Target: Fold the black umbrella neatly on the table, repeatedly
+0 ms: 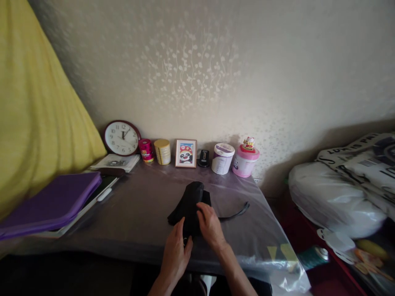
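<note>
A black fabric item (191,201) with loose folds lies near the front of the table; its exact kind does not show. From its right side a thin black strap (236,213) runs out across the tabletop. My left hand (177,248) grips the near left end, thumb and fingers closed about the cloth. A small shiny spot shows between those fingers, too small to name. My right hand (210,224) is closed on the right edge of the same cloth, its fingertips curled over the top. Part of the fabric is hidden beneath both hands.
Along the wall stand a clock (121,138), a pink can (146,150), a yellow-lidded can (162,152), a picture frame (185,153) and two tubs. A purple folder (52,201) lies left. White plastic bags (333,197) fill the right, beyond the table's edge.
</note>
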`<state>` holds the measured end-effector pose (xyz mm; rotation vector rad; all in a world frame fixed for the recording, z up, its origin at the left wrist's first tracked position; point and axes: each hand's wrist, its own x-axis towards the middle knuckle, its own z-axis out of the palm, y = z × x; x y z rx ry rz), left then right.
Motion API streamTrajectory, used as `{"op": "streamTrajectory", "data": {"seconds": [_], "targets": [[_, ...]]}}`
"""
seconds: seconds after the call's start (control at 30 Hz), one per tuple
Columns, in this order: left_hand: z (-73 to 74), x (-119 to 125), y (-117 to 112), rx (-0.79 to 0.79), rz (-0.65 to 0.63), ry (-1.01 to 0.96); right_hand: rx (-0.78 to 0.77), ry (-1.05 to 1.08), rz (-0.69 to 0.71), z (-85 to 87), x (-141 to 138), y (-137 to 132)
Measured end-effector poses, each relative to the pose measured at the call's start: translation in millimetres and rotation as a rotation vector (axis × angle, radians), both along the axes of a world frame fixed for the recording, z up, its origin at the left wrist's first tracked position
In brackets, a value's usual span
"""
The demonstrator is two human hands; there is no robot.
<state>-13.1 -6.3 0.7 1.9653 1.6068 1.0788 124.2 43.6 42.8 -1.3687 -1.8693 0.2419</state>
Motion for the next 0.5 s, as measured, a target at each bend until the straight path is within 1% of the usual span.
{"op": "streamTrajectory", "data": {"seconds": [0.03,0.1,0.17,0.3,0.5], "targets": [[-0.6,0,0,0.006,-0.008,-0.006,0.010,-0.032,0.019,-3.5,-13,-2],[-1.9,-1,1,0.021,-0.014,-0.010,0.002,-0.087,0.006,-10.0,-33,-2],[-2.7,-1,1,0.025,-0.011,-0.006,-0.044,-0.121,-0.022,-13.0,-44,4],[-3.2,0,1,0.004,0.012,0.007,-0.115,-0.155,-0.046,-9.7,-43,33],[-4.9,2,2,0.006,0.048,-0.012,-0.123,-0.181,-0.039,-7.5,-35,78]]}}
